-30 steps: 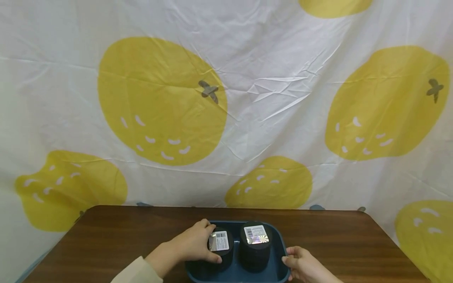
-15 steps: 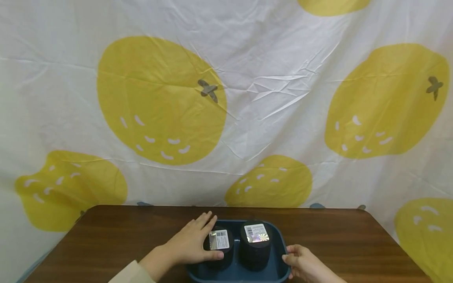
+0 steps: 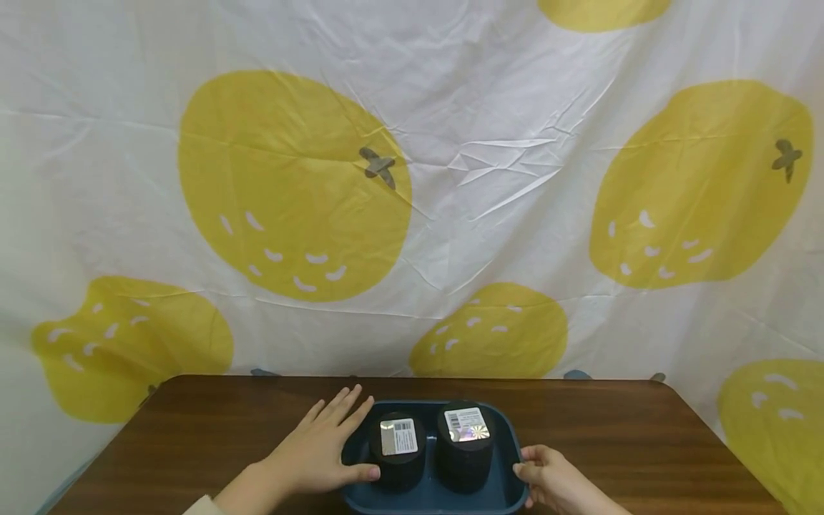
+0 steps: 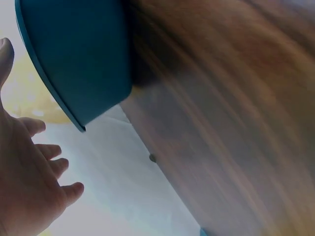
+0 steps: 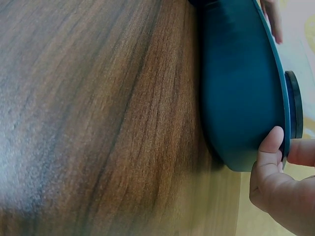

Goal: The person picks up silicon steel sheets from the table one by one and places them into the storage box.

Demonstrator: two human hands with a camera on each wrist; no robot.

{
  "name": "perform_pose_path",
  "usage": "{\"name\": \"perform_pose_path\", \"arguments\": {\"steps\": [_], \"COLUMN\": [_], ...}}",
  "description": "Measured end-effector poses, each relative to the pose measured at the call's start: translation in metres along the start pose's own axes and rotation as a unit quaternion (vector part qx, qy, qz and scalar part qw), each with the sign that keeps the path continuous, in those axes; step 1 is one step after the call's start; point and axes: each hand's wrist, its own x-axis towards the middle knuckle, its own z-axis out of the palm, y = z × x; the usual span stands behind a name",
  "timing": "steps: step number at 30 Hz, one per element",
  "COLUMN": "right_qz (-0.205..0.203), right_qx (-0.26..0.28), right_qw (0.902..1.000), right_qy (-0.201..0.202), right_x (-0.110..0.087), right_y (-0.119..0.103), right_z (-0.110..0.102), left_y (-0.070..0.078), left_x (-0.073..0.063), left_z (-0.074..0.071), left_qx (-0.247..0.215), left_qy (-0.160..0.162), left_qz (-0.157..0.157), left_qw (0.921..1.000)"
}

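A dark blue plastic tub (image 3: pixel 428 495) stands on the table, with two black cylinders inside. Both the left cylinder (image 3: pixel 398 468) and the taller right cylinder (image 3: pixel 463 461) carry a white barcode label with a shiny patch on top. Fingers spread, my left hand (image 3: pixel 315 452) is at the tub's left side, its thumb reaching over the rim toward the left cylinder. In the left wrist view that hand (image 4: pixel 29 182) has its fingers apart, beside the tub's outer wall (image 4: pixel 78 59). My right hand (image 5: pixel 285 184) pinches the tub's right rim between thumb and fingers.
The brown wood-grain table (image 3: pixel 611 436) extends on both sides of the tub. Behind its far edge hangs a white cloth (image 3: pixel 489 214) printed with big yellow fruits.
My left hand has let go of the left cylinder and moved left off it, its fingers straightening and spreading. The right hand keeps its hold on the rim; both cylinders stay put.
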Motion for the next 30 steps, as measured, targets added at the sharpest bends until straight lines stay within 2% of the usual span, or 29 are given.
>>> {"name": "perform_pose_path", "arguments": {"steps": [9,16,18,24,30], "right_qz": [-0.007,-0.001,0.004,0.020,0.023], "right_qx": [-0.004,-0.009,-0.009,-0.008,-0.006], "right_qw": [0.9999,0.9999,0.9998,0.9997,0.9996], "right_qy": [-0.006,-0.014,-0.015,-0.011,-0.012], "right_x": [0.000,0.001,0.001,0.000,0.000], "right_y": [0.001,0.001,0.000,-0.002,-0.003], "right_z": [0.000,-0.002,-0.002,-0.002,-0.001], "left_y": [-0.009,-0.019,-0.023,-0.033,-0.041], "left_x": [-0.024,-0.041,-0.045,-0.057,-0.067], "left_z": [-0.002,0.000,0.002,0.012,0.023], "left_qx": [0.020,0.007,0.017,0.071,0.126], "left_qy": [0.033,0.028,0.035,0.062,0.085], "left_qz": [0.011,-0.007,-0.003,0.026,0.079], "left_qw": [0.9992,0.9996,0.9992,0.9952,0.9852]}}
